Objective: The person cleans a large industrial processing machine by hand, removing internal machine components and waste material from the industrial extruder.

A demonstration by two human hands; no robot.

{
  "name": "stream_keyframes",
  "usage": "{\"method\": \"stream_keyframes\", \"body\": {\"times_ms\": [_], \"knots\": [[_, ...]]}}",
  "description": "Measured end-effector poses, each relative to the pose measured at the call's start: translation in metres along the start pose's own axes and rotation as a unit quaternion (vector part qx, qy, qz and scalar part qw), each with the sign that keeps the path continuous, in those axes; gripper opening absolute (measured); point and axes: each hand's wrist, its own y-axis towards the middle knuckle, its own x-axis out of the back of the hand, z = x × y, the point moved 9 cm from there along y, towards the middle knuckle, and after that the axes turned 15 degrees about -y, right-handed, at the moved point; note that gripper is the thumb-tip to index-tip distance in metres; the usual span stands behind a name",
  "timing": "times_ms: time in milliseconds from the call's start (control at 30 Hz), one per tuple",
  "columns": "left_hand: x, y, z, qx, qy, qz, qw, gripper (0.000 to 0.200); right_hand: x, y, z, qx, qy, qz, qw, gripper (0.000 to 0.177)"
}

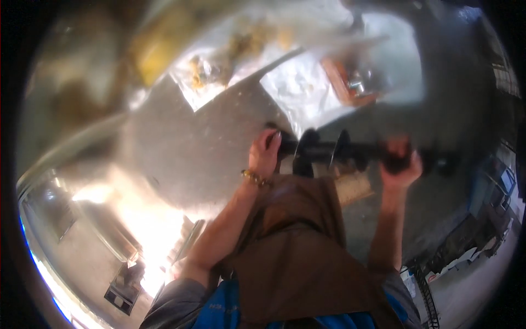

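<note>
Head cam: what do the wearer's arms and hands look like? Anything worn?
No gloves on the left hand or right hand, and both forearms are bare. A gold beaded bracelet circles the left wrist. Grey sleeves end near the elbows, next to blue fabric at the chest. A brown apron hangs between the arms. Blur hides any markings.

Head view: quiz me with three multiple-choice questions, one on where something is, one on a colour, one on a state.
1. Where is the bracelet? A. left wrist B. right wrist C. on the floor
2. What colour is the apron? A. white B. brown C. red
3. How is the bar held? A. lying loose B. by one hand C. by both hands

Answers:
1 A: it circles the wrist just below the left hand.
2 B: brown cloth hangs in front of the body.
3 C: the left hand and the right hand both grip it.
</note>
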Motion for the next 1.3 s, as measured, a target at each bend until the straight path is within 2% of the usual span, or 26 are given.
{"method": "stream_keyframes", "body": {"times_ms": [33,100,133,200,233,267,333,467,533,600,767,833,867,933,967,1000,1067,1167,1233,1300], "knots": [[0.005,-0.002,-0.009,0.001,0.002,-0.002,1.0,0.033,-0.006,-0.001,0.001,-0.002,0.022,-0.004,1.0,0.034],[0.01,-0.006,-0.01,0.078,-0.098,-0.011,0.992,0.037,-0.006,-0.002,-0.001,-0.004,0.034,-0.015,0.999,0.032],[0.013,-0.005,-0.006,0.079,-0.098,-0.012,0.992,0.037,-0.004,-0.002,-0.001,-0.005,0.044,-0.027,0.999,0.03],[0.009,0.0,0.005,0.096,-0.326,0.034,0.94,0.051,0.006,-0.001,-0.004,-0.011,0.063,-0.033,0.997,0.029],[0.009,0.001,0.007,0.104,-0.375,0.05,0.92,0.053,0.013,-0.001,-0.007,-0.016,0.082,-0.04,0.996,0.027],[0.014,0.001,0.009,0.103,-0.376,0.048,0.92,0.053,0.019,-0.001,-0.01,-0.018,0.081,-0.038,0.996,0.027],[0.012,-0.002,-0.017,0.047,-0.359,0.131,0.923,0.042,0.033,-0.001,-0.018,-0.036,0.133,-0.046,0.989,0.026],[0.018,-0.016,-0.064,-0.009,-0.379,0.159,0.912,0.037,0.055,-0.008,-0.036,-0.072,0.162,-0.065,0.982,0.023],[0.016,-0.023,-0.08,-0.038,-0.373,0.19,0.907,0.044,0.088,-0.02,-0.062,-0.137,0.202,-0.188,0.951,0.02],[0.013,-0.024,-0.091,-0.042,-0.389,0.195,0.899,0.045,0.092,-0.028,-0.073,-0.15,0.204,-0.174,0.952,0.018],[0.001,-0.027,-0.119,-0.066,-0.421,0.203,0.881,0.051,0.094,-0.048,-0.108,-0.169,0.204,-0.217,0.94,0.018],[0.004,-0.026,-0.129,-0.138,-0.404,0.146,0.892,0.062,0.088,-0.052,-0.116,-0.185,0.223,-0.214,0.933,0.018],[-0.001,-0.029,-0.13,-0.138,-0.403,0.145,0.893,0.062,0.083,-0.055,-0.12,-0.202,0.244,-0.212,0.925,0.018],[-0.001,-0.031,-0.112,-0.071,-0.377,0.058,0.922,0.076,0.066,-0.057,-0.117,-0.166,0.242,-0.22,0.93,0.017],[0.003,-0.031,-0.112,-0.078,-0.28,0.02,0.957,0.078,0.061,-0.058,-0.116,-0.154,0.243,-0.223,0.931,0.016],[0.001,-0.032,-0.113,-0.078,-0.278,0.02,0.957,0.078,0.058,-0.059,-0.117,-0.16,0.257,-0.217,0.928,0.016],[-0.009,-0.032,-0.094,0.043,-0.287,0.025,0.957,0.072,0.055,-0.06,-0.118,-0.165,0.272,-0.212,0.924,0.015],[-0.017,-0.026,-0.078,0.083,-0.341,0.071,0.934,0.061,0.048,-0.057,-0.118,-0.175,0.299,-0.183,0.92,0.015],[-0.016,-0.023,-0.076,0.078,-0.337,0.098,0.933,0.058,0.047,-0.057,-0.113,-0.168,0.247,-0.178,0.938,0.014],[-0.02,-0.025,-0.073,0.072,-0.334,0.124,0.932,0.055,0.053,-0.058,-0.114,-0.167,0.253,-0.188,0.934,0.014]]}}
